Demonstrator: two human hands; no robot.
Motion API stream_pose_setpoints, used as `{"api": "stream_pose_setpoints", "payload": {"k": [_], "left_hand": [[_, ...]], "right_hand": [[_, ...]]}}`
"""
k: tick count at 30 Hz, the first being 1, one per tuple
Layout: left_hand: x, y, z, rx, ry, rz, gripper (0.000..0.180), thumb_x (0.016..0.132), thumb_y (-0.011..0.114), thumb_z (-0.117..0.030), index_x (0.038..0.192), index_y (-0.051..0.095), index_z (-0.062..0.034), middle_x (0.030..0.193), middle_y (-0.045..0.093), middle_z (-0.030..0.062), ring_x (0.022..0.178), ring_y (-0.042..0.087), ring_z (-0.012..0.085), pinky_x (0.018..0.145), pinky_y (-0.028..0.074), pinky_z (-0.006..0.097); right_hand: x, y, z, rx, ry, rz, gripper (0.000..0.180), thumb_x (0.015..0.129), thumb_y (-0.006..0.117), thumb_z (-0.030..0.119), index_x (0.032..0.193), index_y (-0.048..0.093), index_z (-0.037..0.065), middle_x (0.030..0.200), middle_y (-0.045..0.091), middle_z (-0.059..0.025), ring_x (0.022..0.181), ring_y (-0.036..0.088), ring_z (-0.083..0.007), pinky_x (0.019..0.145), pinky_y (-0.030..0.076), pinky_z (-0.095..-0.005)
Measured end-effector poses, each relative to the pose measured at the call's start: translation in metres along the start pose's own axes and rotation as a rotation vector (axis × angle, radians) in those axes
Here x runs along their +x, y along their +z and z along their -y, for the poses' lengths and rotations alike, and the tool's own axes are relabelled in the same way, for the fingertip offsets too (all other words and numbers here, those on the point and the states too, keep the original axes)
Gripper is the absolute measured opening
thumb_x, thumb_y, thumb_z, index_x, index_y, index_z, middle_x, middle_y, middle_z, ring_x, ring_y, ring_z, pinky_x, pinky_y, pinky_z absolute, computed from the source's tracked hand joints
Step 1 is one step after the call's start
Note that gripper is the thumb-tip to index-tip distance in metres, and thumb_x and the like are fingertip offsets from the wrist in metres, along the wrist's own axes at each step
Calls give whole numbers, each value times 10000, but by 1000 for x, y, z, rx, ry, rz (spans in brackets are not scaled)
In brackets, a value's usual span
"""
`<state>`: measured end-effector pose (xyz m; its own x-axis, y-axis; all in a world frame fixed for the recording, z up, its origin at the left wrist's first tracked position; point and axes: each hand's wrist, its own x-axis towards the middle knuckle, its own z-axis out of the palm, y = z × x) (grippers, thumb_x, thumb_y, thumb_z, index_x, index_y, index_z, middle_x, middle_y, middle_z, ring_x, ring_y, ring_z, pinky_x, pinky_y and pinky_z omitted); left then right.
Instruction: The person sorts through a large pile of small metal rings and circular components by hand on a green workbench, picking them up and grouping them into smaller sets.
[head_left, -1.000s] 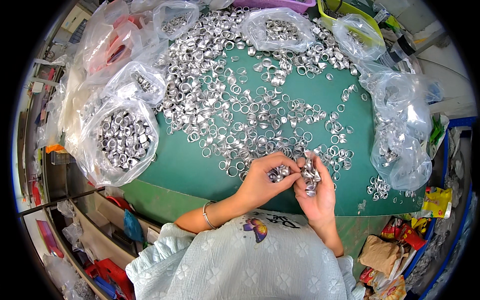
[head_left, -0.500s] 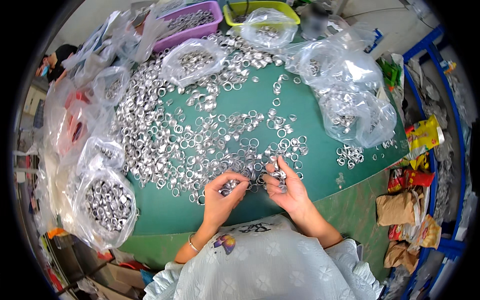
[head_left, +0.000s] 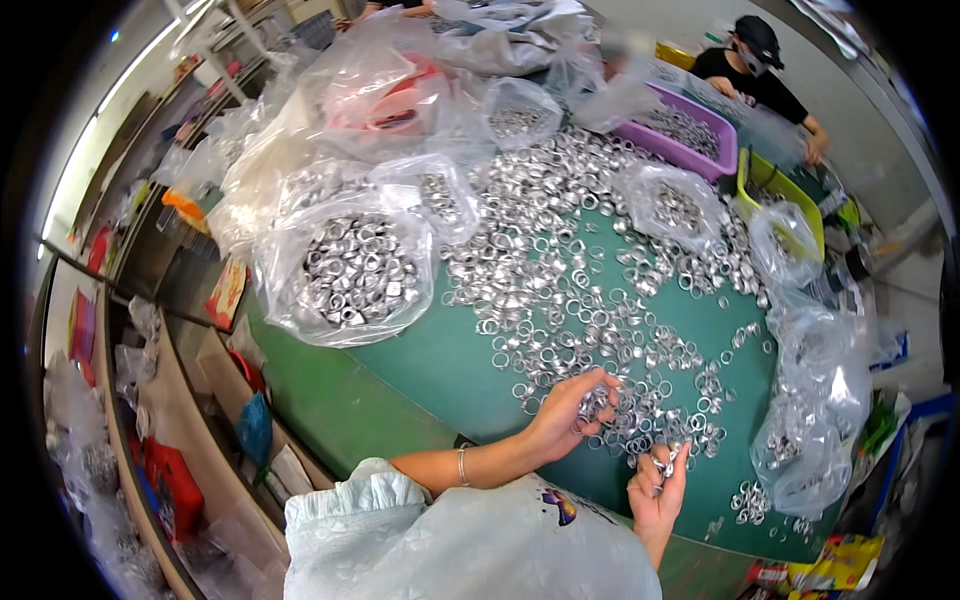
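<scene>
A great many small silver metal rings [head_left: 590, 290] lie spread over a green table [head_left: 430, 370]. My left hand [head_left: 570, 412] rests at the near edge of the pile, its fingers curled around several rings. Slightly nearer to me, my right hand [head_left: 660, 490] is raised off the table and pinches a few rings between its fingertips. A bracelet sits on my left wrist [head_left: 462, 466].
Clear plastic bags filled with rings stand around the pile: a big one [head_left: 350, 270] at the left, others at the back [head_left: 675, 205] and right [head_left: 810, 440]. A purple tray [head_left: 700, 135] and a yellow-green tray [head_left: 785, 190] sit far back. Another person [head_left: 760, 70] works beyond them. Shelves line the left.
The view has swung left, so the table now sits to the right. My hands have drawn apart: the left stays at the pile, the right has pulled back toward me with rings.
</scene>
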<state>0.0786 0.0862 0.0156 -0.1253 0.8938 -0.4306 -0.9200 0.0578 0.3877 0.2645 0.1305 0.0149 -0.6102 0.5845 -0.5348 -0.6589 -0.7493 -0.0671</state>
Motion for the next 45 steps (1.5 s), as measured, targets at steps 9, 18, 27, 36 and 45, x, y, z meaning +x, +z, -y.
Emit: {"api": "stream_pose_setpoints", "payload": {"k": [9,18,27,36,45], "left_hand": [[0,-3,0,163,70,35,223,899,501,-197,1025,542,-18,851,511,20,659,476,90,429,305,162],[19,10,-1,224,-16,39,175,878,524,-151,1009,545,-37,828,504,21,640,454,95,440,292,169],[34,7,-12,214,-48,22,170,875,523,-133,1009,558,-35,818,513,21,641,457,98,462,309,180],[40,6,-16,219,-42,-2,168,875,518,-127,1007,559,-31,821,512,18,637,458,99,446,302,182],[31,8,-21,285,-24,33,176,879,525,-166,994,554,-36,824,502,14,624,442,87,420,307,174]], "right_hand": [[21,0,5,-35,157,-16,372,890,462,414,714,444,86,550,325,12,454,294,-83,353,243,-202],[41,28,45,-25,-27,-69,237,910,450,311,864,508,86,718,498,-32,526,393,-118,396,307,-227],[122,84,139,-98,-140,-11,212,901,417,239,877,533,62,735,543,-45,563,503,-158,395,395,-248],[191,214,218,-224,-656,-124,451,914,410,232,1262,286,-27,1275,312,-262,1160,361,-381,948,387,-484],[78,223,84,-798,-292,426,361,876,454,118,1196,405,-43,1173,479,-182,1017,518,-276,861,440,-373]]}}
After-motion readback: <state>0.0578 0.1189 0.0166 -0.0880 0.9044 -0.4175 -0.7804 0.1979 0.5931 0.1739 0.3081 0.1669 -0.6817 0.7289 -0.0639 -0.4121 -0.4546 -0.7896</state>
